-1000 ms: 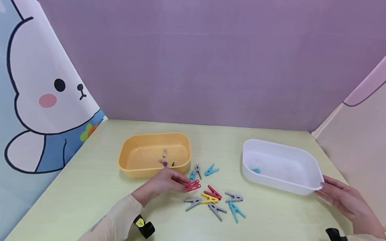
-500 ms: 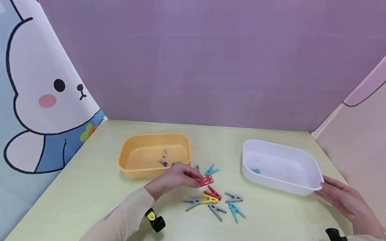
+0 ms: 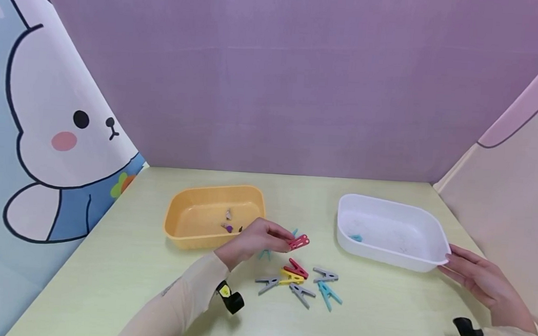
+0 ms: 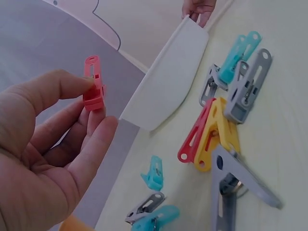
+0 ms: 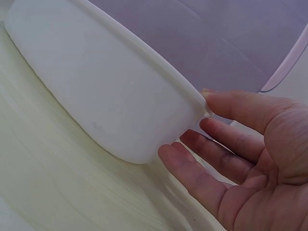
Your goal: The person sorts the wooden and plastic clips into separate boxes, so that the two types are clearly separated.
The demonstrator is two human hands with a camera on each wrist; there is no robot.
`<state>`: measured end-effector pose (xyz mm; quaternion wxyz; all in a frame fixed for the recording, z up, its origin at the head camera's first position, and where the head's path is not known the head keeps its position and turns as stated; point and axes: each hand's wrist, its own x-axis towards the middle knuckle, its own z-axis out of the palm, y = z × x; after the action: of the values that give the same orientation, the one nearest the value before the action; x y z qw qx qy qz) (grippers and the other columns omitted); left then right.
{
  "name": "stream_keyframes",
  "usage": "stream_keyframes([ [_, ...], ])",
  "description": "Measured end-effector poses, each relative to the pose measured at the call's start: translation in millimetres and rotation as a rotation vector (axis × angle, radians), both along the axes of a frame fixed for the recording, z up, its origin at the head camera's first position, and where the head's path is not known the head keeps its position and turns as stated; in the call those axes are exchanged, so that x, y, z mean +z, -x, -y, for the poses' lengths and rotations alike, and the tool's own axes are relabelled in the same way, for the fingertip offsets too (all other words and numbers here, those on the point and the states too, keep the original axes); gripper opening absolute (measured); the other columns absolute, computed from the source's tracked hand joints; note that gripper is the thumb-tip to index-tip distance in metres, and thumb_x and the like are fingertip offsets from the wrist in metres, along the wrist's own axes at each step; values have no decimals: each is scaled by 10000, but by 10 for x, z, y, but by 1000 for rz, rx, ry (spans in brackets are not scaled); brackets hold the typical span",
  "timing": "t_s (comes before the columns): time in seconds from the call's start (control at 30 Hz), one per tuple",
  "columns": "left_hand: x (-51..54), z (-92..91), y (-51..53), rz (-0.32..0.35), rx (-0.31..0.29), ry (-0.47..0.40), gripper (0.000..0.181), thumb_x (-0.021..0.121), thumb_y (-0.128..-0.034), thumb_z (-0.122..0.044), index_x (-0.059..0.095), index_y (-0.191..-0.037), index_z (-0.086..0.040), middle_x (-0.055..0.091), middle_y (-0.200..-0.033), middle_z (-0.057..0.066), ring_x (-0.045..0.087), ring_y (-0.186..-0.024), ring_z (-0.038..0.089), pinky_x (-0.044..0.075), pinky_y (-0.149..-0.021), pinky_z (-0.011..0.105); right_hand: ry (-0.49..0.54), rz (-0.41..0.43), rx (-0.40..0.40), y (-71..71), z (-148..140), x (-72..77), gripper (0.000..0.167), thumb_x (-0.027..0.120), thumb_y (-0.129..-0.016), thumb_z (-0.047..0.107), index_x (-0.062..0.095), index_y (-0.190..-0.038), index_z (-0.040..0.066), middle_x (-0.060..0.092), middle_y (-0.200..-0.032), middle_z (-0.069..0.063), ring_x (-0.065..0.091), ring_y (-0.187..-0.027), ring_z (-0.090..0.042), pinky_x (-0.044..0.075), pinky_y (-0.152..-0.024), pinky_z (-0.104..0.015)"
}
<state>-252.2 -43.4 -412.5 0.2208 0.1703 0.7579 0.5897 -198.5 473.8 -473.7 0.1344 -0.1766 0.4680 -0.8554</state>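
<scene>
My left hand (image 3: 260,240) pinches a red clothespin (image 3: 299,242) above the table, between the orange tray and the white tray. The left wrist view shows that red clothespin (image 4: 94,84) upright between thumb and fingertips. On the table below lie a red clothespin (image 3: 296,269), a yellow one (image 3: 292,277), and several grey and blue ones (image 3: 329,295). At the right, my right hand (image 3: 479,278) holds the near right corner of the white tray (image 3: 384,256), thumb at the rim (image 5: 159,60) and fingers against the outside. One blue clothespin (image 3: 356,238) lies inside it.
Behind the left hand stands the orange tray (image 3: 190,241) with a few small items in it, one of them purple (image 3: 229,228). A purple backdrop (image 3: 301,88) rises behind the table (image 3: 106,261), with a cartoon-printed cloth (image 3: 61,165) at the left.
My left hand has moved right and away from me, carrying the red clothespin from beside the orange tray towards the white one. The right hand and both trays have not visibly moved.
</scene>
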Motion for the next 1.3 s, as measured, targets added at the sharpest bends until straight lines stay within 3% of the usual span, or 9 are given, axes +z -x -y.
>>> stream_keyframes([
  [0.17, 68, -81, 37, 15, 26, 15, 231, 774, -853, -73, 767, -1082, -46, 743, -993, 51, 656, -873, 169, 572, -809, 305, -4, -10, 3, -3, 3, 2, 501, 276, -1009, -174, 671, -1251, 14, 686, -1197, -139, 673, -1084, -271, 554, -920, -365],
  [0.47, 194, -221, 155, 56, 41, -24, 227, 761, -874, -61, 757, -1100, -34, 742, -1008, 74, 684, -899, 183, 520, -979, 505, -9, -20, 16, -2, 19, 19, 518, 260, -1006, -180, 665, -1261, 17, 684, -1204, -140, 669, -1093, -270, 548, -929, -362],
  [0.77, 304, -475, 285, 70, 48, -49, 223, 760, -871, -33, 752, -1093, -14, 737, -1001, 80, 699, -983, 317, 552, -937, 455, -9, -3, 16, 2, 4, 8, 495, 284, -1010, -169, 672, -1254, 16, 687, -1195, -146, 672, -1086, -274, 545, -930, -367],
  [1.07, 320, -762, 372, 97, 71, -67, 200, 756, -878, -49, 751, -1074, -6, 743, -941, 78, 722, -901, 252, 609, -784, 311, -3, 0, 16, 7, -23, -11, 502, 271, -1012, -167, 670, -1256, 16, 687, -1192, -151, 671, -1088, -273, 548, -929, -364],
  [1.3, 312, -995, 441, 129, 104, -86, 166, 775, -864, -67, 765, -1025, -25, 746, -901, 61, 726, -892, 252, 592, -859, 399, 3, -5, 39, 18, -25, -7, 528, 241, -1012, -171, 666, -1265, 14, 684, -1201, -150, 665, -1100, -271, 539, -939, -361],
])
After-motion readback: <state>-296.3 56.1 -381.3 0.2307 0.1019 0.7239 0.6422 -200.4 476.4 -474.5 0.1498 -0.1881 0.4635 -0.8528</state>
